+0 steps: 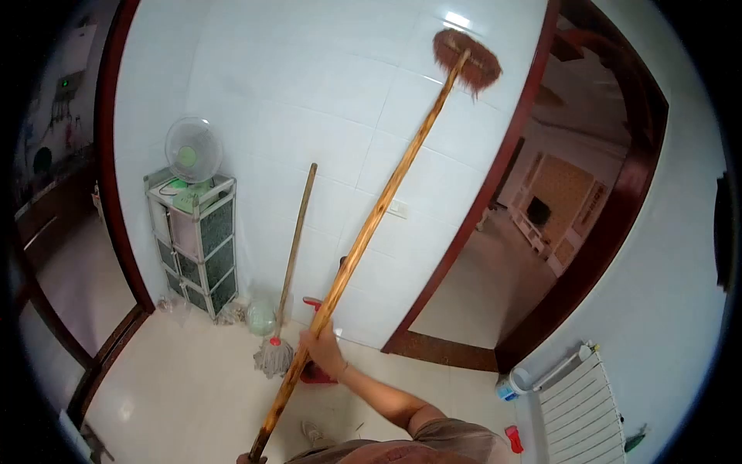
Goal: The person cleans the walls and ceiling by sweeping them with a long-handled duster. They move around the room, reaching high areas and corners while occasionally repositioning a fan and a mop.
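A long-handled broom (390,185) slants up across the view, its brown bristle head (467,60) against the upper part of the tiled wall. Midway along the wooden pole, my right hand (325,352) is closed around it. At the bottom edge my left hand (251,458) grips the pole's lower end, with only part of its fingers showing. Behind the pole, a string mop (274,358) leans on the wall with its grey head on the floor. A red dustpan (317,374) is partly hidden behind my right hand.
A fan (193,151) stands on a small cabinet (216,255) at the left. Doorways open on both sides, the right one dark-framed (618,224). A white bucket (513,384), a radiator-like rack (581,410) and a red item (514,439) are at lower right.
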A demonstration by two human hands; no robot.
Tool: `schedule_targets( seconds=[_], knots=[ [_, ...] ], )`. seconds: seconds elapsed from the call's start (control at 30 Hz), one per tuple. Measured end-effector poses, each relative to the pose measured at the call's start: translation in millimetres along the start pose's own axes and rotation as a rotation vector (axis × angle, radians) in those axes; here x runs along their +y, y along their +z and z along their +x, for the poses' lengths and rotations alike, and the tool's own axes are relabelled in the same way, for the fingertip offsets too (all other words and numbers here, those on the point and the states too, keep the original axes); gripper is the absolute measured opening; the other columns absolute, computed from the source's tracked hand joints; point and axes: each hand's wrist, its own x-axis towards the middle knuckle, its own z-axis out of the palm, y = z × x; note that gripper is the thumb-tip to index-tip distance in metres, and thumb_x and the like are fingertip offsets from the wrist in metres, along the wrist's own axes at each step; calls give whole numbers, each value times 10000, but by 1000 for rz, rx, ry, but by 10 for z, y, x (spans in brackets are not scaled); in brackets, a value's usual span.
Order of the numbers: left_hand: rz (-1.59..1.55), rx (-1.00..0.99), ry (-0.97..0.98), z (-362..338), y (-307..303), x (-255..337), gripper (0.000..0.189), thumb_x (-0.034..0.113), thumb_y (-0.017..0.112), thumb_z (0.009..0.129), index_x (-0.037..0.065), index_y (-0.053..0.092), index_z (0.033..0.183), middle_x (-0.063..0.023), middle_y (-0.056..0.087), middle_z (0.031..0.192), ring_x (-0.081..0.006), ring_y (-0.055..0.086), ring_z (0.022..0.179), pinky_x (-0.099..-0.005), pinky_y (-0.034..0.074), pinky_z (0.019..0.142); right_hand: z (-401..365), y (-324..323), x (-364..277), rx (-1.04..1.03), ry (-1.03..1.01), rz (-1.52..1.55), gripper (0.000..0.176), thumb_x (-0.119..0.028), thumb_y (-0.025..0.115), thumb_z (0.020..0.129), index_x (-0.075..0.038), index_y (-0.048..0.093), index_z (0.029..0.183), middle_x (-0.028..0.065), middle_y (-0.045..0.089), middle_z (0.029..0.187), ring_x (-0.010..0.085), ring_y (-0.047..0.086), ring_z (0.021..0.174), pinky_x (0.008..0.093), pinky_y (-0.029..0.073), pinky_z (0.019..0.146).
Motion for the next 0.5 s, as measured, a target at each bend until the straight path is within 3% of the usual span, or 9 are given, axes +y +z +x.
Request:
schedule_targets(
  seconds=[0.07, 0.13, 0.2, 0.27, 0.33, 0.4, 0.47, 0.5],
  knots=[
    [-37, 49, 142, 281, 11, 600, 399, 342, 625, 817, -29, 624, 966, -170, 652, 824, -290, 620, 762, -389, 467, 651, 647, -260, -11, 9, -75, 101, 298, -65, 568, 804, -8, 344, 992, 75, 511, 731, 151, 551, 601, 289, 479, 510],
    [-195, 105, 159, 646, -7, 1332, 320, 270, 668, 730, -36, 580, 764, -171, 582, 629, -237, 570, 575, -362, 457, 559, 1291, -550, -211, 94, -296, -119, 284, -84, 565, 810, -1, 347, 971, 78, 525, 699, 155, 565, 605, 288, 482, 518],
    [-165, 189, 339, 832, -57, 2053, 358, 296, 714, 688, -41, 596, 719, -169, 601, 632, -218, 603, 603, -362, 469, 566, 1777, -880, -773, 47, -233, -79, 359, -196, 580, 801, 40, 355, 952, 142, 553, 712, 232, 573, 624, 348, 481, 551],
    [-205, 141, 362, 1227, -39, 2609, 369, 302, 710, 696, -44, 608, 774, -162, 620, 653, -210, 624, 642, -352, 474, 581, 2475, -1170, -930, 81, -350, -152, 360, -194, 586, 790, 47, 363, 938, 154, 577, 679, 255, 602, 615, 364, 491, 543],
    [-183, 148, 553, 985, -215, 3513, 269, 226, 671, 765, 1, 556, 671, -42, 511, 553, -125, 463, 438, -288, 379, 407, 3048, -1474, -1301, 70, -381, -221, 356, -186, 582, 782, 51, 369, 940, 167, 586, 693, 256, 616, 635, 366, 500, 561],
    [-296, 57, 718, 1227, -279, 4020, 230, 219, 662, 770, 19, 562, 713, -23, 495, 545, -118, 442, 422, -283, 373, 397, 3622, -1696, -1648, 123, -487, -202, 337, -169, 575, 772, 53, 380, 934, 171, 579, 685, 261, 614, 616, 357, 498, 520],
    [-292, 117, 684, 949, -508, 4630, 318, 230, 670, 748, -26, 601, 923, -87, 600, 712, -167, 562, 681, -330, 466, 643, 3988, -1840, -2148, 138, -464, -204, 325, -155, 573, 755, 71, 398, 908, 172, 571, 678, 254, 605, 581, 347, 488, 463],
    [-292, 117, 678, 907, -588, 4849, 318, 230, 670, 748, -26, 601, 923, -87, 600, 712, -167, 562, 681, -330, 466, 643, 4095, -1899, -2382, 101, -472, -204, 249, -140, 561, 755, 48, 432, 854, 139, 561, 640, 212, 582, 538, 321, 470, 434]
  ],
)
